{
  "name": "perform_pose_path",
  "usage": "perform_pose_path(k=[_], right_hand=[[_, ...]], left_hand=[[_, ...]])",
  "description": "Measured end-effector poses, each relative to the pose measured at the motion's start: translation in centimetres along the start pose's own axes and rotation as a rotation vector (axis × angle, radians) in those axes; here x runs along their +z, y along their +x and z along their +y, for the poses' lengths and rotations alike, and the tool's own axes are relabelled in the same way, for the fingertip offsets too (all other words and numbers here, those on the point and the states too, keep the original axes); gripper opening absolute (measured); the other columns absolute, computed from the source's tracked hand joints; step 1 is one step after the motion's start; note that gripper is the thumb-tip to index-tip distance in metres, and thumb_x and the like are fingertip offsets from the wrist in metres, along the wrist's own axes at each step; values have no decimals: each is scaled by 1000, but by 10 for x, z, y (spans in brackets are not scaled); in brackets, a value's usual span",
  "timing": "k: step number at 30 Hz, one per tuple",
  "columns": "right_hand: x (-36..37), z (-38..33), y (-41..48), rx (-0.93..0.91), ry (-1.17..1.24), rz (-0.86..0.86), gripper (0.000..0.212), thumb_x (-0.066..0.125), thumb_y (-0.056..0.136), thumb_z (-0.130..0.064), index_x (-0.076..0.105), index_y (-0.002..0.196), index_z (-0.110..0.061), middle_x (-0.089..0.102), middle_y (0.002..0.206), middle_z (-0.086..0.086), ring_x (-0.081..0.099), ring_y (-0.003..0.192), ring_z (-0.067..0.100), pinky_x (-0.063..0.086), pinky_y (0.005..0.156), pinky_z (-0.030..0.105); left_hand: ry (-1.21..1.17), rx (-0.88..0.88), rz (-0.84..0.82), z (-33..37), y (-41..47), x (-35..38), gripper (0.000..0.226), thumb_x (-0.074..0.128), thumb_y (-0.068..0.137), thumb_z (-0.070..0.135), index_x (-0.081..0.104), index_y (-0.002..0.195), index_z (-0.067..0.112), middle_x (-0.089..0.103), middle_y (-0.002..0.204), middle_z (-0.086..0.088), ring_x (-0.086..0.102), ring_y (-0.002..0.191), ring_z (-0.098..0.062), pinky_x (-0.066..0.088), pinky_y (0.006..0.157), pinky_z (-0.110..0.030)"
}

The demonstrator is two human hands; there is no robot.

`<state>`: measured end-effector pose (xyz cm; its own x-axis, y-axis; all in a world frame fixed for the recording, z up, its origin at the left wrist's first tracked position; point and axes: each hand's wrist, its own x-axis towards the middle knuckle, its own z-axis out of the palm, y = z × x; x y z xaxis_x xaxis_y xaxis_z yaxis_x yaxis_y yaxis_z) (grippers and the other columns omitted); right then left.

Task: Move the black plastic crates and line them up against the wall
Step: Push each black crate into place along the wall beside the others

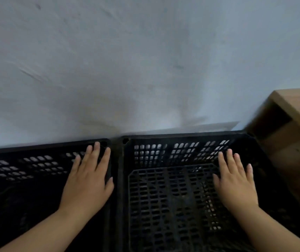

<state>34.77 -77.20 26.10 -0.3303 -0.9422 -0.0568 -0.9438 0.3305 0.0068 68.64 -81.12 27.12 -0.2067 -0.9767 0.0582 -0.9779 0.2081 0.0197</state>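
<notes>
Two black plastic crates with perforated walls stand side by side, their far rims against the pale wall (145,60). The left crate (27,148) fills the lower left; the right crate (182,136) fills the lower middle and shows its slotted floor. My left hand (89,180) hovers flat, fingers spread, over the left crate's right side, close to the gap between the two crates. Over the right part of the right crate, my right hand (234,182) is also flat and spread. Neither hand holds anything.
A light wooden cabinet (294,113) stands at the right, right next to the right crate's far corner. The wall fills the whole upper half of the view.
</notes>
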Motion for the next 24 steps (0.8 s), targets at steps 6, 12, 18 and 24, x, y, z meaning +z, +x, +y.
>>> perform_pose_path(k=[6, 12, 18, 24], right_hand=[[9, 108, 43, -17, -130, -108, 73, 30, 95, -34, -28, 139, -22, -35, 144, -1, -20, 144, 20, -5, 118, 44], [36, 157, 62, -131, -176, -62, 79, 46, 87, -24, -6, 146, -21, -16, 151, 4, -6, 146, 19, 1, 117, 44], [58, 178, 80, -309, -176, 91, 70, 44, 70, -9, 33, 139, -8, -9, 159, 4, -16, 145, 13, -12, 115, 34], [60, 179, 89, -373, -138, 62, 59, 26, 76, -10, 43, 132, 3, -15, 157, 3, -16, 145, 14, -11, 115, 32]], left_hand=[[93, -77, -129, 78, 21, 39, 83, 71, 70, 34, 32, 140, 12, 30, 150, -15, 30, 138, -28, 20, 112, -42], [231, -143, -211, 70, 24, 61, 87, 82, 52, 26, 48, 131, 7, 42, 143, -16, 43, 130, -33, 14, 106, -41], [270, -122, -171, 70, 31, 67, 85, 80, 48, 7, 52, 128, 6, 43, 142, -19, 46, 128, -32, 20, 105, -41], [231, -86, -117, 74, 32, 68, 75, 52, 79, 3, 17, 144, 14, 2, 155, -12, -2, 139, -18, 8, 116, -38]])
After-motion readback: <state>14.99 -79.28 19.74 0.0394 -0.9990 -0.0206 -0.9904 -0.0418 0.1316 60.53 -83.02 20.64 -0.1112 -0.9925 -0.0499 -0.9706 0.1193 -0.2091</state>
